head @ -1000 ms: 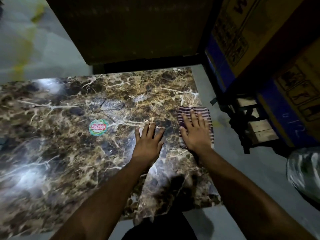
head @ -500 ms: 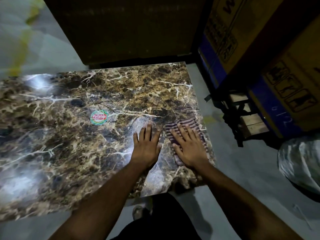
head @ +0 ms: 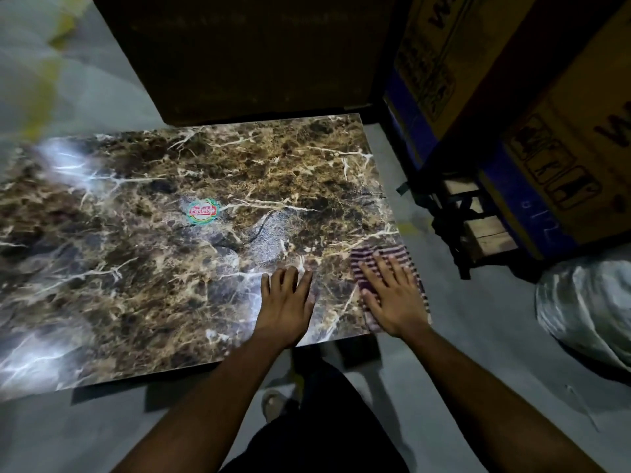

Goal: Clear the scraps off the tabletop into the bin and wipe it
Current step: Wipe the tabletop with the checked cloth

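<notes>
**Both hands flat on the marble tabletop, right hand on the cloth**

The landmark is the round sticker (head: 202, 212) marked "Patelsa", fixed on the glossy brown marble-pattern tabletop (head: 136, 268).

Left hand (head: 286, 303): positioned nearer the person than the sticker and to its right. The palm lies flat on the bare tabletop with the fingers straight and slightly spread. It holds nothing.

Right hand (head: 392, 295): positioned further right of the sticker, at the tabletop's near right corner. The fingers are straight and spread, and the palm presses flat on the striped cloth (head: 367, 261). The fingers do not curl round the cloth.

The two hands lie side by side, apart, with a strip of bare tabletop between them.

Striped cloth: lies flat on the tabletop under the right hand, reaching the right edge of the tabletop. Purple-and-white stripes show beyond the fingertips and along both sides of the hand.

Surroundings relative to the sticker: a large dark panel (head: 256, 56) stands beyond the far edge of the tabletop. Cardboard boxes (head: 563, 138) with blue bands stand to the far right, on a wooden pallet (head: 485, 233). A clear plastic bag (head: 587, 305) lies on the grey floor (head: 478, 370), right of the tabletop and nearer the person than the boxes.
</notes>
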`<control>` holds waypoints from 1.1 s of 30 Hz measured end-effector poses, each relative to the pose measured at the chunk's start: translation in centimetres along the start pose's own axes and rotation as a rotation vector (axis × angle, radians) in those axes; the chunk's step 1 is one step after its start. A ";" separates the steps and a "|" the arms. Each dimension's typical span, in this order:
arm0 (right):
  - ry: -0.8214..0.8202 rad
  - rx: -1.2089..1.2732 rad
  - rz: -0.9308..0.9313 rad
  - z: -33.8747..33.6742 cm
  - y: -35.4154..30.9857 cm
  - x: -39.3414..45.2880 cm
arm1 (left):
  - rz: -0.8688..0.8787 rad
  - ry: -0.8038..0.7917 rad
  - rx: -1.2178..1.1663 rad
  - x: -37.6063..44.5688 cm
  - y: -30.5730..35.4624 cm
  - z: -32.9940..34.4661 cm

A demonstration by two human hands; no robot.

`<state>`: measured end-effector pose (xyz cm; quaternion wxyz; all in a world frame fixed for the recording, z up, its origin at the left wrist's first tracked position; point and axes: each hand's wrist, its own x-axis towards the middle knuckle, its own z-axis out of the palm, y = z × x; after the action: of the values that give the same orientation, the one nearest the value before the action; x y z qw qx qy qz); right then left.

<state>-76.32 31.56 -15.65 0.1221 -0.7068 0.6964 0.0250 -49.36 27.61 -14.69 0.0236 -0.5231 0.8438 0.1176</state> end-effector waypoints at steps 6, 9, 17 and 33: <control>-0.004 0.022 0.071 0.2 -3.2 1.1 | -0.011 -0.084 -0.075 -2.8 0.0 0.8; -0.035 -0.033 -0.145 0.8 -3.3 -1.5 | 0.014 -0.149 -0.103 -3.0 -0.6 0.3; 0.008 0.010 -0.072 0.6 -2.5 0.0 | -0.057 -0.083 -0.120 -3.9 -4.1 0.0; -0.114 0.071 -0.428 4.1 -32.7 2.3 | -0.581 0.012 -0.189 -17.3 -22.9 -2.2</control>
<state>-43.31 30.14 -15.59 0.1884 -0.8313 0.5228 0.0137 -21.07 32.52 -13.67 0.0029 -0.7431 0.6443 0.1807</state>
